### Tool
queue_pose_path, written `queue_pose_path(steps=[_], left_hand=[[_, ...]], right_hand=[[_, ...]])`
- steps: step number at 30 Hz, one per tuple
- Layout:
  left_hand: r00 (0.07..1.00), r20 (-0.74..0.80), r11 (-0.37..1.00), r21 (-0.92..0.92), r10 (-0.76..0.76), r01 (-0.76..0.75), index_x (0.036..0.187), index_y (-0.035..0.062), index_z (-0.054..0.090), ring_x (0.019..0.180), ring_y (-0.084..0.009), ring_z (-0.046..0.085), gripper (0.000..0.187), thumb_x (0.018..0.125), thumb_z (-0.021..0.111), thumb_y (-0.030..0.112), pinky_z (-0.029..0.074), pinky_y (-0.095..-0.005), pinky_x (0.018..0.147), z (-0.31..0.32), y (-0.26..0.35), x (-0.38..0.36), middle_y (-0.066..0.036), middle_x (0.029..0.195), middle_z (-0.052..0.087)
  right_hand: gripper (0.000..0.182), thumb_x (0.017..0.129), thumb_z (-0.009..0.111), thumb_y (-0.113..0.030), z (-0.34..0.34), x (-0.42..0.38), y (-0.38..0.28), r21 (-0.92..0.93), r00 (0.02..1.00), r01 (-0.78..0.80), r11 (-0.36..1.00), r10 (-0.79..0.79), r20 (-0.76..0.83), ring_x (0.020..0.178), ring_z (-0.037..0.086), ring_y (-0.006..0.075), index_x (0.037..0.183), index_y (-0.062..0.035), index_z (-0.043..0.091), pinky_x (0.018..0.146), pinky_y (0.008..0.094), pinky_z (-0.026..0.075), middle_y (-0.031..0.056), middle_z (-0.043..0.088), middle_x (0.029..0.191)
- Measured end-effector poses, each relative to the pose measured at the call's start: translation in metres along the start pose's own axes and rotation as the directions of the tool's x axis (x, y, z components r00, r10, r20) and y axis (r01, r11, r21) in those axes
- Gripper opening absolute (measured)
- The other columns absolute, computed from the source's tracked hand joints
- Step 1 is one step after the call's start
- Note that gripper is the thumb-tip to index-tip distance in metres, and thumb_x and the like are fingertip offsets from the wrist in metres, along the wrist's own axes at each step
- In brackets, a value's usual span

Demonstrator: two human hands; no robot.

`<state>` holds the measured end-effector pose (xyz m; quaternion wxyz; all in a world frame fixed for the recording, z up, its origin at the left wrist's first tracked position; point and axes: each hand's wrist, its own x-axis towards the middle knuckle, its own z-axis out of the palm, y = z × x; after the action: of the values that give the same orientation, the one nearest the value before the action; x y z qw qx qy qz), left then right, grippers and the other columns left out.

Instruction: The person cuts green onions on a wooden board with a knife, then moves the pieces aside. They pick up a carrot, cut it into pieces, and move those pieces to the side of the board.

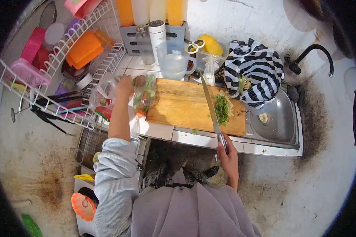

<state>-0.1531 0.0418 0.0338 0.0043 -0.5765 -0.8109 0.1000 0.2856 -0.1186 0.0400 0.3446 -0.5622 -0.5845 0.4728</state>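
one long-bladed steel knife [210, 103] in my right hand [228, 158], my left hand [124, 85] at a crinkled clear plastic bag [101, 93].
my right fingers are closed round the handle, the blade slanting over one rectangular wooden board [178, 102] beside one heap of chopped greens [222, 110]; i cannot tell how far open my left is, or what it grips. one black-and-white striped plastic bag [257, 63] at the steel sink [290, 132] shows pale green scraps [245, 83] at its mouth; one grey plastic holder [130, 43] carries four tall orange and white containers [175, 12].
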Motion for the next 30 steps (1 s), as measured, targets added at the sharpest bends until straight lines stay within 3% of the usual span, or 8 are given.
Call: queue_pose_path(steps=[3, 6, 9, 14, 17, 19, 22, 30], left_hand=[[0.979, 0.166, 0.989, 0.110, -0.121, 0.103, 0.111, 0.0077, 0.062, 0.110, -0.0294, 0.058, 0.055, 0.063, 0.078, 0.029, 0.050, -0.0385, 0.089, -0.004, 0.004, -0.004, -0.021, 0.128, 0.051], [0.998, 0.021, 0.994, 0.091, -0.056, 0.054, 0.118, -0.0021, 0.056, 0.104, -0.0363, 0.059, 0.079, 0.054, 0.084, 0.035, 0.051, -0.0410, 0.087, 0.021, -0.010, 0.010, -0.029, 0.128, 0.046], [0.994, 0.045, 0.984, 0.153, -0.099, 0.091, 0.112, 0.0091, 0.063, 0.111, -0.0260, 0.058, 0.064, 0.059, 0.081, 0.040, 0.048, -0.0406, 0.091, 0.009, -0.003, 0.000, -0.014, 0.122, 0.058], [1.000, -0.015, 0.986, 0.169, -0.006, 0.008, 0.107, 0.0076, 0.064, 0.103, -0.0262, 0.062, 0.065, 0.057, 0.081, 0.046, 0.051, -0.0412, 0.083, -0.051, -0.017, 0.019, -0.012, 0.114, 0.063], [0.972, -0.111, 0.940, -0.250, 0.209, -0.231, 0.100, 0.0047, 0.066, 0.096, -0.0288, 0.064, 0.058, 0.059, 0.080, 0.043, 0.051, -0.0397, 0.079, -0.107, 0.004, 0.022, -0.016, 0.108, 0.064], [0.883, -0.334, 0.707, -0.532, 0.331, -0.466, 0.095, 0.0033, 0.067, 0.094, -0.0280, 0.064, 0.049, 0.061, 0.079, 0.037, 0.050, -0.0386, 0.079, -0.118, 0.043, 0.012, -0.017, 0.103, 0.064], [0.646, -0.648, 0.214, -0.619, 0.404, -0.756, 0.094, 0.0016, 0.066, 0.092, -0.0247, 0.060, 0.043, 0.061, 0.079, 0.024, 0.047, -0.0357, 0.081, -0.099, 0.113, -0.046, -0.013, 0.093, 0.063], [0.719, -0.317, 0.273, -0.772, 0.618, -0.575, 0.118, 0.0029, 0.057, 0.087, -0.0196, 0.054, 0.057, 0.063, 0.074, 0.009, 0.046, -0.0300, 0.081, 0.002, 0.158, -0.112, -0.008, 0.106, 0.049]], right_hand=[[0.044, 0.093, 0.051, -0.030, -0.003, -0.004, 0.001, 0.040, 0.999, -0.026, 0.999, 0.028, -0.042, 0.063, 0.047, 0.0098, 0.132, -0.0096, 0.047, 0.058, 0.0251, 0.040, 0.0019, 0.053, 0.069], [0.044, 0.093, 0.051, -0.029, -0.004, -0.007, 0.004, 0.071, 0.998, -0.044, 0.996, 0.048, -0.046, 0.064, 0.047, 0.0095, 0.133, -0.0098, 0.047, 0.059, 0.0243, 0.040, 0.0008, 0.052, 0.071], [0.044, 0.093, 0.051, -0.028, -0.002, -0.010, 0.002, 0.071, 0.998, -0.017, 0.997, 0.021, -0.053, 0.064, 0.046, 0.0088, 0.133, -0.0104, 0.046, 0.059, 0.0237, 0.039, -0.0006, 0.050, 0.070], [0.043, 0.093, 0.052, -0.028, 0.001, -0.012, 0.002, 0.095, 0.998, -0.034, 0.995, 0.038, -0.044, 0.064, 0.045, 0.0073, 0.133, -0.0113, 0.047, 0.057, 0.0228, 0.038, -0.0021, 0.050, 0.071], [0.041, 0.094, 0.052, -0.027, 0.002, -0.011, 0.003, 0.168, 0.998, -0.029, 0.985, 0.037, -0.045, 0.063, 0.045, 0.0064, 0.132, -0.0096, 0.047, 0.055, 0.0220, 0.038, -0.0026, 0.049, 0.070], [0.040, 0.095, 0.052, -0.026, 0.006, -0.012, -0.001, 0.199, 0.993, -0.096, 0.975, 0.108, -0.051, 0.061, 0.045, 0.0064, 0.128, -0.0061, 0.046, 0.054, 0.0216, 0.037, -0.0024, 0.049, 0.069], [0.041, 0.094, 0.053, -0.027, 0.010, -0.010, 0.011, 0.094, 0.993, -0.040, 0.995, 0.050, -0.106, 0.058, 0.045, 0.0061, 0.126, -0.0029, 0.046, 0.052, 0.0211, 0.036, -0.0016, 0.051, 0.069], [0.038, 0.094, 0.054, -0.029, 0.011, -0.039, 0.010, 0.134, 0.976, -0.142, 0.981, 0.161, -0.144, 0.054, 0.048, 0.0061, 0.120, -0.0011, 0.051, 0.048, 0.0227, 0.039, 0.0012, 0.058, 0.071]])
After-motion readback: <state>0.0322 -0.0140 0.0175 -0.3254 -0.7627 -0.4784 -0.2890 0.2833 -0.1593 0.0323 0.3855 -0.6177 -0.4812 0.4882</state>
